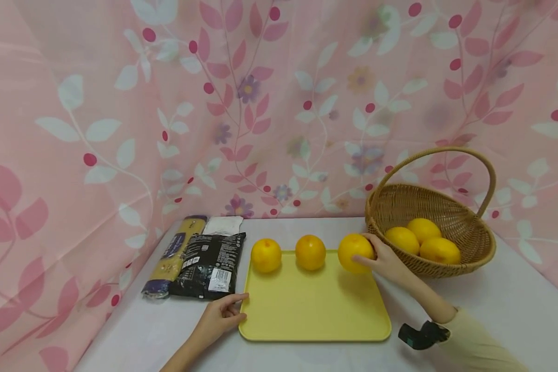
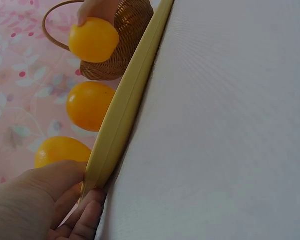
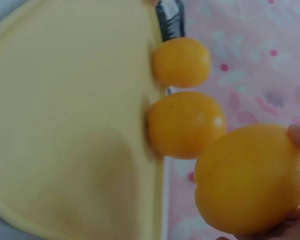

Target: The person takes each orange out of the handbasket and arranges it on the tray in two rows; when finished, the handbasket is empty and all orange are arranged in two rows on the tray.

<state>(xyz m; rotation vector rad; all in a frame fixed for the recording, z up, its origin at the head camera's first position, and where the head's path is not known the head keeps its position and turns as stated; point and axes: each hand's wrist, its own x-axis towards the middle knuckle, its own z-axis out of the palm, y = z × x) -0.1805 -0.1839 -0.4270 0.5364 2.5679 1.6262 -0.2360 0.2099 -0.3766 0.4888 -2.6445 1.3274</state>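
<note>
You appear mid-placement, orange (image 1: 351, 250) pinched in your right grip (image 1: 387, 260).
It hangs over the yellow tray (image 1: 311, 310)'s far-right corner; your left grip (image 1: 219, 318) pinches its left edge. Lowering seems next.

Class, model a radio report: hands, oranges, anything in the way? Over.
Left hand pinching edge of yellow tray. Right hand holding one orange, raised by tray's far right corner. Two oranges along far edge; nothing visibly blocking.

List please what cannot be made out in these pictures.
Head view: fine print on black packet, too small.
Head view: part of yellow packet, covered by black packet.
Left wrist: top of basket, cut off by upper edge.
Right wrist: most of right hand, cut off by edges.
</note>
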